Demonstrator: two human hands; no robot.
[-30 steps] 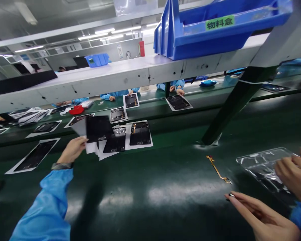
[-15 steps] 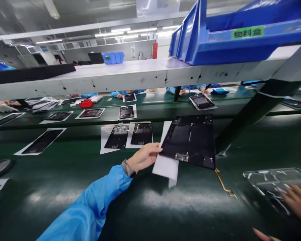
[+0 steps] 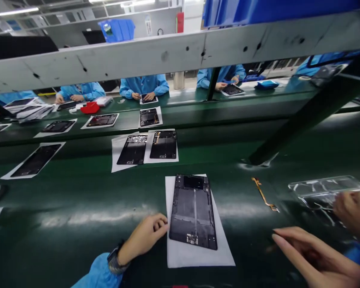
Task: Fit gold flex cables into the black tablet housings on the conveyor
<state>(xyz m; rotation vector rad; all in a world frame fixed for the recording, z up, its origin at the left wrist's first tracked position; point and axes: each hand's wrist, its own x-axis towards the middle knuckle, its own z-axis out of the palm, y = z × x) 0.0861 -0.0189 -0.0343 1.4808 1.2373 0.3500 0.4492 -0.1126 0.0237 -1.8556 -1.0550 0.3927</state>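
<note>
A dark tablet-sized panel (image 3: 193, 212) with exposed metal parts lies flat on a white sheet (image 3: 195, 256) on the green bench in front of me. My left hand (image 3: 145, 236) rests beside the sheet's left edge, fingers curled and holding nothing. My right hand (image 3: 315, 256) lies empty at the lower right, nearest a transparent plastic tray (image 3: 318, 186). Another person's hand (image 3: 355, 212) is over the tray's right part. A thin gold flex cable (image 3: 262, 195) lies between the sheet and the tray. Two more panels (image 3: 132, 150) (image 3: 163, 145) sit on white sheets further ahead.
A grey shelf beam (image 3: 168, 54) and a dark steel strut (image 3: 303, 120) cross the view above the green bench (image 3: 63, 204). Beyond them, several blue-sleeved workers (image 3: 144, 86) sit at a parallel bench with more panels and a red item (image 3: 90, 107).
The panel on its white sheet has gone from being lifted and tilted near my left hand to lying flat on the bench. My left hand has let go and moved down.
</note>
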